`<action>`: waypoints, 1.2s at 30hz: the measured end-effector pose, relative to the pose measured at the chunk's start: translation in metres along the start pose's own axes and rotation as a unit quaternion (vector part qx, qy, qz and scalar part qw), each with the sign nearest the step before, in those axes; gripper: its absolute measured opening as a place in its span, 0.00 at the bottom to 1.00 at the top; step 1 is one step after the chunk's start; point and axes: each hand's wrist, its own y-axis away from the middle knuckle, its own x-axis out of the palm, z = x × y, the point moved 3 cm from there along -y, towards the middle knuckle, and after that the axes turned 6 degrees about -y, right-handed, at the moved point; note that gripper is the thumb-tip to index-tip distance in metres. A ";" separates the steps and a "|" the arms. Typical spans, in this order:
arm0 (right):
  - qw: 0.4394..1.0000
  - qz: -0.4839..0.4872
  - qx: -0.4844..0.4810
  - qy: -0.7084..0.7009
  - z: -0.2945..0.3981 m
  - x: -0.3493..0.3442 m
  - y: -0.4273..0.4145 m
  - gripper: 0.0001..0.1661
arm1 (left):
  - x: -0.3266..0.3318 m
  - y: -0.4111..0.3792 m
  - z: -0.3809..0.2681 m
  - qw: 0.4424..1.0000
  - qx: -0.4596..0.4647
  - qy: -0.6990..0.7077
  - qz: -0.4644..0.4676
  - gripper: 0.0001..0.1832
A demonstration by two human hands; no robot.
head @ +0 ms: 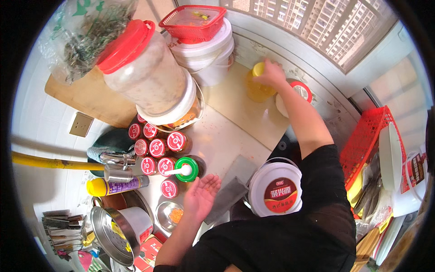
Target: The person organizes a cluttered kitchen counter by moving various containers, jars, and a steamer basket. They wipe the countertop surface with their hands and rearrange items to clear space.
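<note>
My right hand (272, 73) reaches far forward and grips a clear plastic jar (260, 92) of yellowish contents around its yellow lid (258, 69). It stands on a beige board near the window. My left hand (205, 188) is turned palm up, fingers loosely spread, with a few small orange bits on it. Just beyond it stands a green-lidded jar (191, 162) with a white plastic spoon (184, 170) lying across the lid. Several red-lidded glass jars (157, 147) are grouped to its left. Beside my left wrist sits a steel bowl (164, 217) with orange bits inside.
A large red-lidded plastic jar (142, 74) rests on a white bucket. White buckets (204, 51) carry a red basket (193, 25) at the back. Close to my body stands another lidded bucket (256, 192). A white tub with a red-rimmed lid (300, 91) is under my right forearm.
</note>
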 end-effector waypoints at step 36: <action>0.998 0.040 -0.009 0.044 -0.050 -0.181 0.048 0.51 | 0.018 0.010 0.000 0.998 -0.004 -0.011 0.063 0.23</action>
